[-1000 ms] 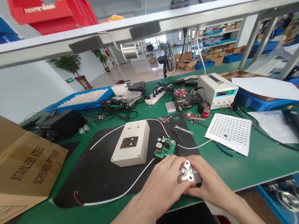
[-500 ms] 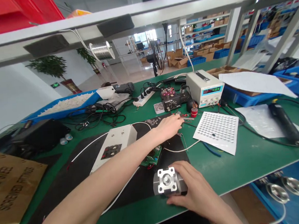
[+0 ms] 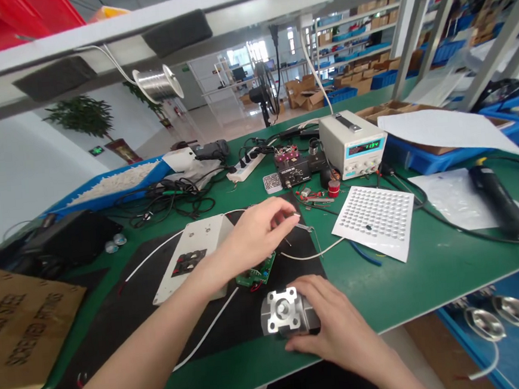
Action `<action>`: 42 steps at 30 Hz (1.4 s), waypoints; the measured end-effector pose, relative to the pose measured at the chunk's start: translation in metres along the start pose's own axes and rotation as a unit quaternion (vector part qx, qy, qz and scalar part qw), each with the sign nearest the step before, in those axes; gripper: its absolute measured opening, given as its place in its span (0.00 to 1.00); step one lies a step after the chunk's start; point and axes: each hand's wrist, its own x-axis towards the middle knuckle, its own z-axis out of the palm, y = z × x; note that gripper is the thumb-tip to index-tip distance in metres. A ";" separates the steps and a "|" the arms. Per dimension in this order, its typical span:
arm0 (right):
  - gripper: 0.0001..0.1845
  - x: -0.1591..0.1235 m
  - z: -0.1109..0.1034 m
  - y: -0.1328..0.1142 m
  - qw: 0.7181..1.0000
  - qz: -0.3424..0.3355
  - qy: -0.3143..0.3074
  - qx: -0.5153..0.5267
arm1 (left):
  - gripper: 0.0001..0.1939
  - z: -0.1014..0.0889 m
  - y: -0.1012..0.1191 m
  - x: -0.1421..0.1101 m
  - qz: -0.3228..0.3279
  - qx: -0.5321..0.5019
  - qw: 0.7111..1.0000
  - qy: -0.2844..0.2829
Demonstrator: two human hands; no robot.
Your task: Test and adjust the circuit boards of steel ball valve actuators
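My right hand [image 3: 337, 329] is closed round a metal valve body [image 3: 285, 312] with a square flange, which rests on the black mat [image 3: 129, 312] near the table's front edge. My left hand [image 3: 262, 233] hovers above the mat's far right part with thumb and fingers pinched together; what they hold is too small to make out. A small wrench [image 3: 306, 228] lies just right of those fingertips. Under the left wrist lie a green circuit board [image 3: 257, 274] and a white box [image 3: 196, 256], with a white cable [image 3: 207, 333] running across the mat.
A white perforated tray [image 3: 373, 221] lies right of the mat. Behind it stand a bench power supply [image 3: 352, 145], a soldering station [image 3: 291, 169] and a power strip [image 3: 248, 166]. A cardboard box [image 3: 18, 327] is at the left, a blue bin [image 3: 115, 183] and tangled cables behind.
My left hand left the valve, reached to the small parts at the mat's far edge, then drew back pinched. My right hand kept hold of the valve and turned its flange upward.
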 end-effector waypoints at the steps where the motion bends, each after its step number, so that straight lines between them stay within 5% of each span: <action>1: 0.44 0.000 0.000 0.000 1.000 -0.003 0.000 -0.002 | 0.14 -0.008 0.006 -0.024 -0.033 -0.055 0.998 0.003; 5: 0.41 -0.002 0.003 0.003 1.000 -0.009 -0.001 -0.010 | 0.08 -0.015 0.027 -0.106 -0.070 -0.130 0.989 -0.023; 9: 0.39 -0.003 0.006 0.005 1.000 -0.021 0.006 -0.014 | 0.08 -0.002 0.034 -0.138 -0.028 -0.110 0.993 -0.041; 14: 0.37 -0.004 0.007 0.006 0.999 -0.039 0.013 -0.025 | 0.09 0.012 0.038 -0.140 0.005 -0.010 0.999 -0.040; 29: 0.31 -0.004 0.009 0.004 0.999 -0.032 0.001 -0.022 | 0.12 0.017 0.058 -0.137 -0.077 0.059 0.994 -0.043; 38: 0.31 -0.003 0.009 0.005 0.999 -0.023 -0.007 -0.026 | 0.07 0.042 0.063 -0.145 -0.152 -0.018 0.982 0.106; 42: 0.32 -0.004 0.009 0.005 0.999 -0.026 -0.006 -0.030 | 0.07 0.043 0.060 -0.145 -0.150 -0.038 0.982 0.112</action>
